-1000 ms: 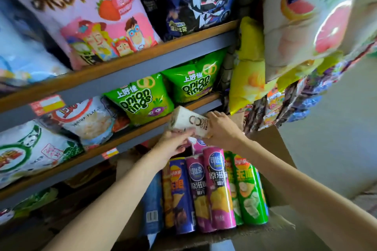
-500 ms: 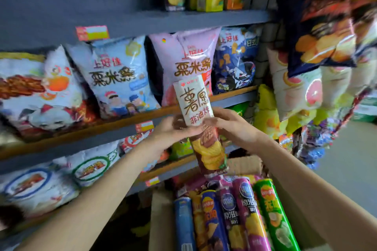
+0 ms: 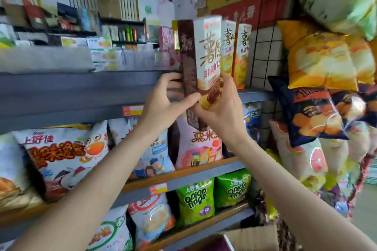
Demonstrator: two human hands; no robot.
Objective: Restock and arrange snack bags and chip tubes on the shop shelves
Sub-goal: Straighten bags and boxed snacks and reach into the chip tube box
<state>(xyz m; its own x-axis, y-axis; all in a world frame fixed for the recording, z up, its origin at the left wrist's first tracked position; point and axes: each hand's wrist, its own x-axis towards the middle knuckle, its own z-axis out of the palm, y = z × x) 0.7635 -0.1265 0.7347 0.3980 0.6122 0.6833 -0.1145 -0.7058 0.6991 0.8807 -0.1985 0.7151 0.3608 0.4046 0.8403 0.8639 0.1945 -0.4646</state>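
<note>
Tall chip box (image 3: 206, 55), white front with a brown side panel, held upright at the front edge of the grey top shelf (image 3: 81, 87), its lower end hanging below the shelf lip. Left hand (image 3: 163, 106) wrapped around the brown side from the left, thumb across the lower front, fingers curled behind. Right hand (image 3: 222, 108) gripping the lower right corner, fingers bent around the front and right edge. Both hands clamped on the bottom third of the box, thumbs nearly meeting under it; top of the box well above them.

Just right of the held box, two matching boxes (image 3: 236, 51) standing upright on the same shelf, touching each other, against a white tiled wall (image 3: 263, 55). Pink box (image 3: 166, 47) just left and farther back.

Below, on the middle shelf (image 3: 183, 175): a crab-print snack bag (image 3: 61, 159) at left, a pale blue bag (image 3: 155, 161) behind the left forearm, a pink bag (image 3: 200, 149) directly under the hands. One shelf lower: two green onion-ring bags (image 3: 212, 195) side by side. Orange price tags (image 3: 132, 110) on the shelf edges. At right, hanging yellow, navy and grapefruit-print bags (image 3: 316, 108). Cardboard carton flap (image 3: 251, 236) near the bottom edge.
</note>
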